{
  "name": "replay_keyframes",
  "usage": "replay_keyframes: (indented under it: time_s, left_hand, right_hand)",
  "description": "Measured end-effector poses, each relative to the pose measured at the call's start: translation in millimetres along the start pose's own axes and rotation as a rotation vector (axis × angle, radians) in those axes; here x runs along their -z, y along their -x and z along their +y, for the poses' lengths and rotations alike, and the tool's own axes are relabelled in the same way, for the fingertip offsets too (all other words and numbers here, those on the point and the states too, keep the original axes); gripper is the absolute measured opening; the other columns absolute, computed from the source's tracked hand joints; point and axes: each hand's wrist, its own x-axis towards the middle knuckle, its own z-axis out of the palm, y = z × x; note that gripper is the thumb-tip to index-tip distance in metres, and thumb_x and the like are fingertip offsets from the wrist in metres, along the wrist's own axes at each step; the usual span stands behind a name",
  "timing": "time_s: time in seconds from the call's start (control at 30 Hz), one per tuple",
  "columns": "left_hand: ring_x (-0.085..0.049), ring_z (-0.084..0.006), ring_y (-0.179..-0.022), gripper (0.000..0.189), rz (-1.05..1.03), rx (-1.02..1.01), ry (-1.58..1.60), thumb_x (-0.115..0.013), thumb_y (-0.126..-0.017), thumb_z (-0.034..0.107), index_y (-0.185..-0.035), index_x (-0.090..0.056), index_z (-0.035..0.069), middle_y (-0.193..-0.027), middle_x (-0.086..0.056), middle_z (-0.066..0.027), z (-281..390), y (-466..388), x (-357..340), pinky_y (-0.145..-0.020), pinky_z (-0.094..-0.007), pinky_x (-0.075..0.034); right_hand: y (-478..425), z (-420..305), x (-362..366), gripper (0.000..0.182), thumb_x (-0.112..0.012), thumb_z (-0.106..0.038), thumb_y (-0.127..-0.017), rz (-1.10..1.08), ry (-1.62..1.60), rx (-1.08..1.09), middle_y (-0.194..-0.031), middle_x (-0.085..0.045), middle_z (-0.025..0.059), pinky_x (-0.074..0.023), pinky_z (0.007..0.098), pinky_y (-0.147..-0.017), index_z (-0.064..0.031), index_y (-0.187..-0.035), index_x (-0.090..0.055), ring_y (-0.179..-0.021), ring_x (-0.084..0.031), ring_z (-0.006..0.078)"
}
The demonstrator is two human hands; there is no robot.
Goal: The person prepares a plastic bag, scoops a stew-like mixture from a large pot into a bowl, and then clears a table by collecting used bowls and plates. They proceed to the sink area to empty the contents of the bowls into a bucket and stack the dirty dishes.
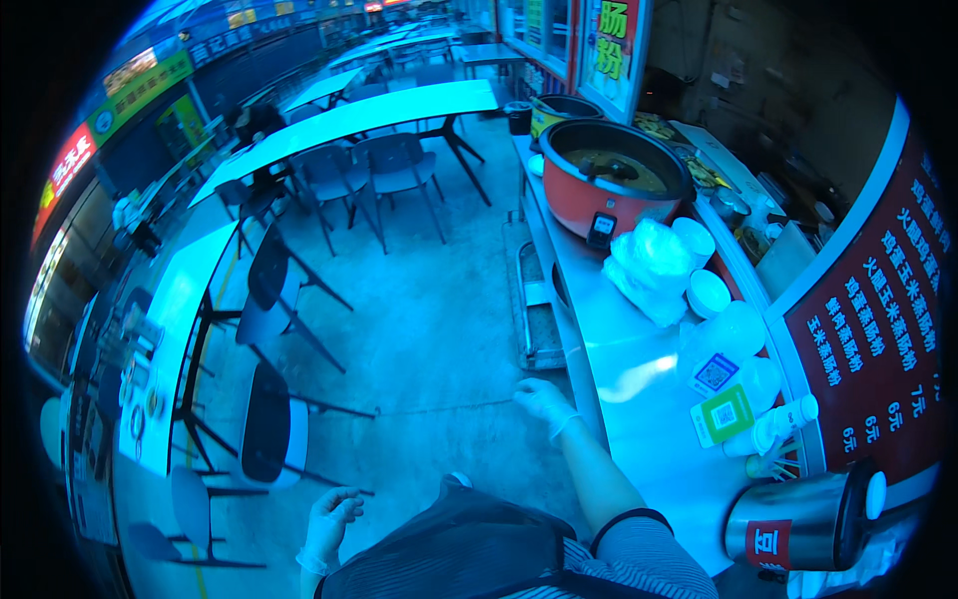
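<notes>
My right hand [545, 402], in a thin clear glove, hangs beside the front edge of a steel counter [599, 352]. It holds nothing, and its fingers are loosely bent. Lower left, beside the dark apron [464, 543], my left hand [335, 517] is gloved too and empty, with relaxed fingers. Toward the counter's far end sits a red electric cooker [569, 191], uncovered, with brown liquid and dark pieces inside. Nearer are bagged white containers [650, 258], a white bowl [707, 293] and two printed code cards [722, 415]. A steel drum-shaped dispenser [797, 520] stands at the near right.
Dark chairs [273, 423] flank a long white table [179, 299] on the left; bowls and jars stand on it. Another white table [374, 105] crosses ahead, with a seated person [262, 127]. A metal-framed cart [539, 314] sits low by the counter. Concrete floor [419, 322] lies between.
</notes>
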Motion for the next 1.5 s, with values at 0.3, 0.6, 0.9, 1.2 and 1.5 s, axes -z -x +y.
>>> replay_keyframes:
  time_s: [0.3,0.6,0.9,1.2,1.5]
  left_hand:
    - [-0.059,-0.0143,-0.084,0.029,-0.379,-0.298,-0.2,-0.055,-0.089,0.015,-0.112,-0.056,-0.003,-0.098,-0.063,-0.0112,208.6,-266.0,-80.4,-0.073,-0.0261,-0.047]
    - [-0.06,-0.0142,-0.085,0.027,-0.464,-0.098,-0.244,-0.057,-0.089,0.012,-0.112,-0.057,-0.001,-0.095,-0.063,-0.0084,317.4,-396.4,-178.5,-0.076,-0.0261,-0.047]
    - [-0.059,-0.0126,-0.084,0.027,-0.711,-0.168,-0.258,-0.058,-0.089,0.016,-0.112,-0.058,0.002,-0.097,-0.064,-0.0069,403.5,-531.3,-281.4,-0.075,-0.0257,-0.046]
    - [-0.058,-0.0128,-0.088,0.03,-1.131,-0.278,-0.382,-0.058,-0.09,0.02,-0.113,-0.057,0.002,-0.098,-0.062,-0.0063,468.8,-656.9,-361.1,-0.079,-0.0261,-0.047]
    - [-0.058,-0.0125,-0.084,0.031,-1.053,-0.419,-0.362,-0.06,-0.087,0.018,-0.111,-0.059,-0.002,-0.094,-0.063,-0.0074,523.3,-765.2,-413.9,-0.076,-0.0254,-0.047]
  right_hand:
    - [-193.5,-20.8,177.4,0.047,-0.057,-0.021,-0.078,0.456,0.238,-0.267,-0.12,-0.056,0.0186,-0.0427,0.0357,-0.093,-0.0043,-0.122,-0.053,-0.114,-0.052,0.0299]
    - [-337.3,38.1,224.1,0.075,-0.06,-0.018,-0.075,0.533,0.462,-0.282,-0.146,-0.023,0.0187,-0.0397,0.0387,-0.099,0.0006,-0.139,-0.025,-0.125,-0.039,0.0354]
    - [-358.6,78.5,211.2,0.066,-0.06,-0.014,-0.077,0.736,-0.225,-0.386,-0.131,-0.044,0.0133,-0.0475,0.0387,-0.08,-0.0034,-0.136,-0.032,-0.103,-0.053,0.0279]
    - [-396.9,114.6,228.1,0.033,-0.055,-0.031,-0.087,1.043,-1.669,-0.252,-0.101,-0.06,0.0097,-0.0479,0.0403,-0.077,-0.0076,-0.111,-0.054,-0.089,-0.057,0.0236]
    - [-356.7,-79.6,240.0,0.062,-0.081,-0.029,-0.066,1.231,-0.254,-0.588,-0.108,-0.057,0.0166,-0.047,0.0424,-0.085,-0.0026,-0.115,-0.052,-0.097,-0.058,0.0267]
